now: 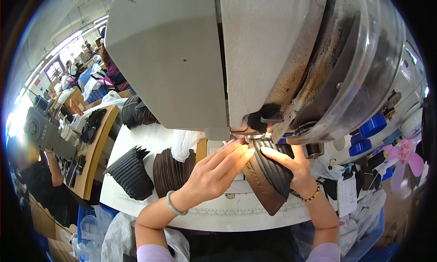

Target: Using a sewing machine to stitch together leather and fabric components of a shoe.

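Co-worker in a black top (43, 187) sits toward 8 o'clock in the view, just below a grey machine (45, 131) at 9 o'clock. A wooden table (102, 148) comes next, with dark items on it. On the white worktop (182, 223), a fanned stack of ribbed black pieces (132, 173) lies at 8 o'clock, a dark coil-like pile (135, 112) just past 9 o'clock, and a stack of dark brown pieces (170, 174) between 7 and 8 o'clock. White plastic (183, 143) lies partly over the brown stack.

The left hand (217, 171), with a pale green bangle (172, 203) at its wrist, is at 6 o'clock. Its fingers are straight and held together, pointing to 1 o'clock, the tips touching the work beneath the machine head (168, 61). That work, between 4 and 5 o'clock, is 2 layers side by side: a smooth brown panel (261, 184) and a ribbed black panel (276, 168). Their lower ends point to 5 o'clock over the worktop.

The right hand (293, 166), wearing a beaded bracelet (312, 194), is at 4 o'clock. Its thumb lies across the black panel and its index finger points to 12 o'clock; whether the remaining fingers grip the edge, I cannot tell. Farther right are a white sheet (347, 193) at 4 o'clock, 2 blue cylindrical parts (373, 125) at 3 o'clock and a pink fan (405, 153) just below 3 o'clock.
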`<action>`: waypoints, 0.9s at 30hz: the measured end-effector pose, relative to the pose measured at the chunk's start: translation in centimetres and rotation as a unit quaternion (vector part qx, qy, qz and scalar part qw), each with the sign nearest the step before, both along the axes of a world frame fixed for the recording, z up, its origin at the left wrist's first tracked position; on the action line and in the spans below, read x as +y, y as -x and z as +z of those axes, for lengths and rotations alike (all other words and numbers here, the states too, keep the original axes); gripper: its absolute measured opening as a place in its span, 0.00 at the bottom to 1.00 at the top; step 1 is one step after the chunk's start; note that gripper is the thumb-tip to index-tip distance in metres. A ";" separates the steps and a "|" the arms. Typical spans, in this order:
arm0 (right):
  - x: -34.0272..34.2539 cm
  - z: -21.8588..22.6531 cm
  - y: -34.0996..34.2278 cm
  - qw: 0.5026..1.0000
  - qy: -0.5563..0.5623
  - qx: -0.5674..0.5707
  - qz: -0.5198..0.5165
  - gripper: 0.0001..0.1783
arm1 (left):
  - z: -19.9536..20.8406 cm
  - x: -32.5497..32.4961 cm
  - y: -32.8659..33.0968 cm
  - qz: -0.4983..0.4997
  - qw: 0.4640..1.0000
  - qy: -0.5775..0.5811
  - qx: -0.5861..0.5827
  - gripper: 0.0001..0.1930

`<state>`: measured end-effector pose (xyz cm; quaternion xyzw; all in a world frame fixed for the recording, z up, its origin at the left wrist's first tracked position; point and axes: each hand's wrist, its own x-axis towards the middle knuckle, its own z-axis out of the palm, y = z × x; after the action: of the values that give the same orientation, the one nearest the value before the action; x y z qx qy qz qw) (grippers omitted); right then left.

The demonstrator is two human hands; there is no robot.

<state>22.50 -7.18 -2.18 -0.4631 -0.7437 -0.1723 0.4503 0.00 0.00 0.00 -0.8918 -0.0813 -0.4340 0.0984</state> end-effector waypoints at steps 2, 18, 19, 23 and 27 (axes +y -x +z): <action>-0.1 -0.1 -0.3 1.000 0.012 -0.003 -0.013 0.16 | -0.3 0.1 -0.2 -0.003 1.000 0.021 -0.017 0.26; -0.6 0.2 -0.7 0.999 -0.007 -0.032 -0.003 0.17 | 0.9 -1.3 -0.5 0.027 1.000 -0.014 -0.001 0.18; -0.9 0.8 -0.5 0.997 -0.047 -0.051 -0.019 0.18 | 1.0 -1.2 -0.5 0.029 0.999 -0.013 0.001 0.18; -1.2 1.1 0.1 0.970 -0.168 -0.172 0.035 0.12 | 0.0 -0.6 -0.3 0.038 0.991 0.086 -0.093 0.16; -0.7 0.4 0.8 0.981 -0.132 -0.105 0.091 0.11 | -0.6 -0.6 -0.1 0.037 0.988 0.088 -0.120 0.18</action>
<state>21.72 -7.93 -1.78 -0.3096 -0.7967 -0.2750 0.4402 0.09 -0.63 -0.59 -0.8351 -0.1631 -0.5248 0.0250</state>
